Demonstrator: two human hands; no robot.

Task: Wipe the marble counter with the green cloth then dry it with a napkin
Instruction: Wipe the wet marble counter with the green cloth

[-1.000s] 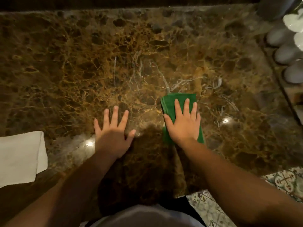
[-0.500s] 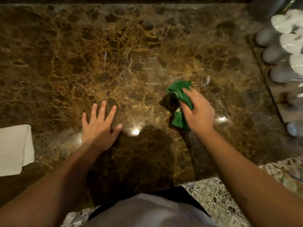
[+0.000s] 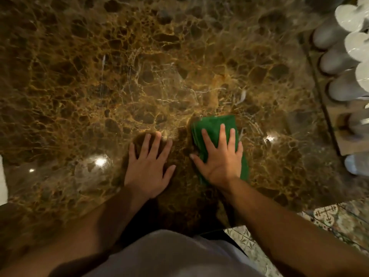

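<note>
The right hand (image 3: 220, 158) lies flat on the folded green cloth (image 3: 214, 124), fingers spread and palm down; this grip is a wide, pressing one, pinning the cloth to the counter (image 3: 139, 66) rather than closing round it. The cloth shows beyond the fingertips and along the outer edge of the palm, its stacked folds visible on the thumb side. Just beside that thumb, apart from the cloth, the left hand (image 3: 148, 166) rests open and empty on the bare marble, seemingly bracing the person's lean. Well beyond the right grip, along the counter's right edge, stands a wooden rack (image 3: 339, 124) of pale bottles (image 3: 331, 35), blurred and hard to read. A white sliver at the far left edge, well away from the left hand, may be the napkin (image 3: 2, 176), but too little of it shows to be sure. The wiping step appears under way, with most of the marble not yet covered and drying not begun. The chief risk is that a flat palm gives only friction: on polished, possibly wet stone the folds could slide apart or bunch under a fast stroke, leaving streaks. A wide sweep away from the body toward the right could knock the rack. The braced left hand may also slip on a damp patch or leave prints on marble already wiped.
</note>
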